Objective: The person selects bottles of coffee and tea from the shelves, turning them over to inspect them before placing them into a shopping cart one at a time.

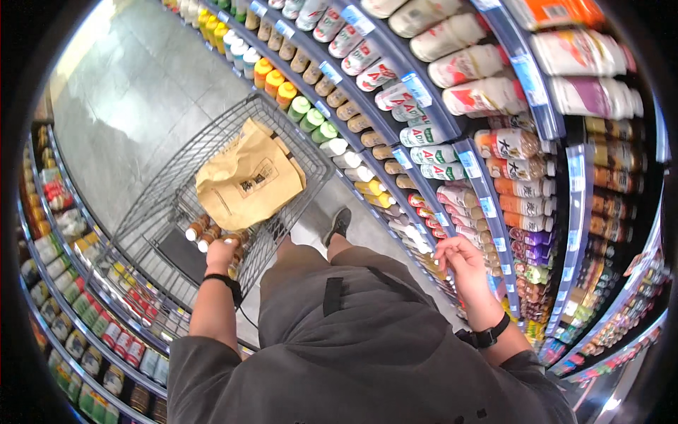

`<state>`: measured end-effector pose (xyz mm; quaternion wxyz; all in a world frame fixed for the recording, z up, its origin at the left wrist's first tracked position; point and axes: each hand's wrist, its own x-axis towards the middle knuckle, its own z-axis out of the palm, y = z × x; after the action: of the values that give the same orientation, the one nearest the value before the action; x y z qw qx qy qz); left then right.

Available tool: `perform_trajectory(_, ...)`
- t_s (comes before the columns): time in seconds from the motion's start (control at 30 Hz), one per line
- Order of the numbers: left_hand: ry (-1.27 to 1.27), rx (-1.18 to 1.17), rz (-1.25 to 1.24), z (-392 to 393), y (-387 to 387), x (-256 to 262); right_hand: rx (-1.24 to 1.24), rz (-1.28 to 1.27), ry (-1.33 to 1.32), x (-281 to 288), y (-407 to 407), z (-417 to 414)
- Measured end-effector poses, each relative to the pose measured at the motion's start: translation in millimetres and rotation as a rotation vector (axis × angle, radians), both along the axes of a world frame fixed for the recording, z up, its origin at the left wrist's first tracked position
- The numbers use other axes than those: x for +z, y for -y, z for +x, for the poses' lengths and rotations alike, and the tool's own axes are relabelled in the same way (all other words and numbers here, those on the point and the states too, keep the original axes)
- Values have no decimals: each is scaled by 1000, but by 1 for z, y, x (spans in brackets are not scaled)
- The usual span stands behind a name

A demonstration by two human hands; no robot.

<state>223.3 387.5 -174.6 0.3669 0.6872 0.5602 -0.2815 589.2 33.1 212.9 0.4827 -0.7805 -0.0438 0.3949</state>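
A wire shopping cart [143,212] stands in the aisle at the left, with a crumpled brown paper bag [249,180] bearing print lying inside. Several brown bottles with white caps [198,228] lie in the cart beside the bag. My left hand [220,254] reaches into the cart and rests at these bottles, its fingers curled around or against one with a white cap; how firmly it grips is partly hidden. My right hand [460,259] is raised in front of the shelves on the right, its fingers loosely bent and apart, with nothing seen in it. Both wrists wear dark bands.
Shelves with price strips [418,90] curve along the right, full of bottled drinks [482,100]. Lower shelves at the left hold cans and bottles [124,342]. Grey floor tiles [143,69] show beyond the cart, and my shoe [339,222] is close to its side.
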Motion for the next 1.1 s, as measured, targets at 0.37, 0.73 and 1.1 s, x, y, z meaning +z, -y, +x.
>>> perform_trajectory(0.37,493,-29,622,127,42,235,-38,295,-38,-16,58,55)
perform_trajectory(0.73,1485,-234,-20,330,177,443,162,738,68,70,127,112)
perform_trajectory(1.1,1502,-283,-603,456,335,531,156,770,-57,106,236,127)
